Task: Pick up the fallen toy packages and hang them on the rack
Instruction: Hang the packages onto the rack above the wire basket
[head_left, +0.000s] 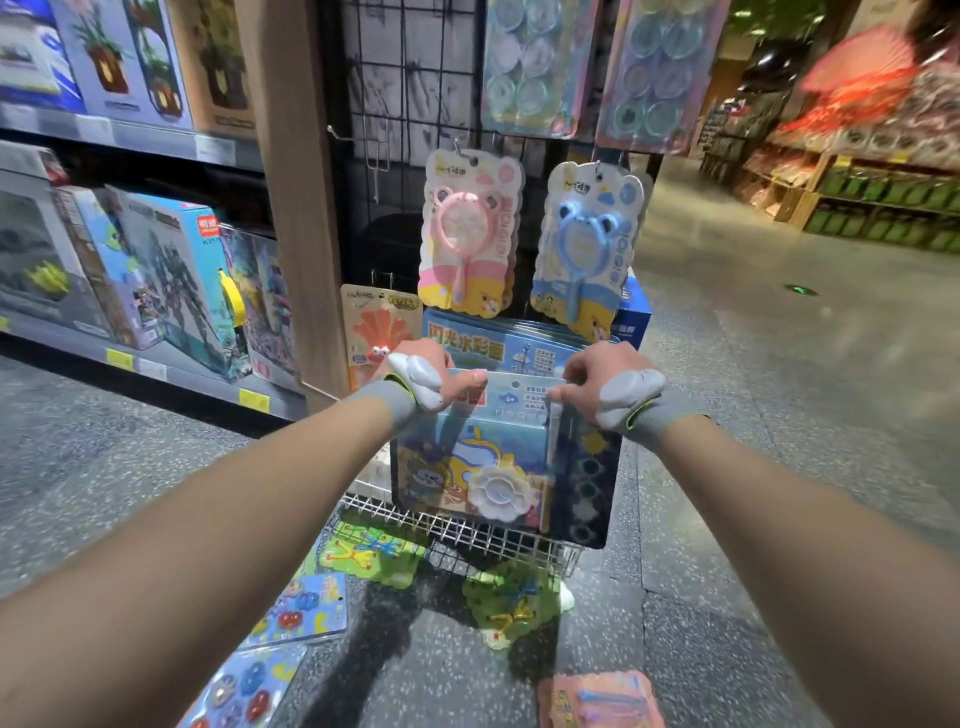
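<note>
Where the blue package (483, 457) is held at the wire basket (467, 530), shelves (156, 364) crowd left, floor (779, 364) open right. Left hand (421, 371) and right hand (605, 371): fingers clamped on its top corners, arms outstretched.

I am in a dim shop aisle. A speckled grey floor (753, 374) fills the lower frame and runs to the upper right, with a small green light (801, 290) set in it. Shelves (156, 143) of boxes (171, 270) line the left. A wooden post (296, 208) stands left of centre. Blurred red displays (878, 119) sit at upper right.
</note>
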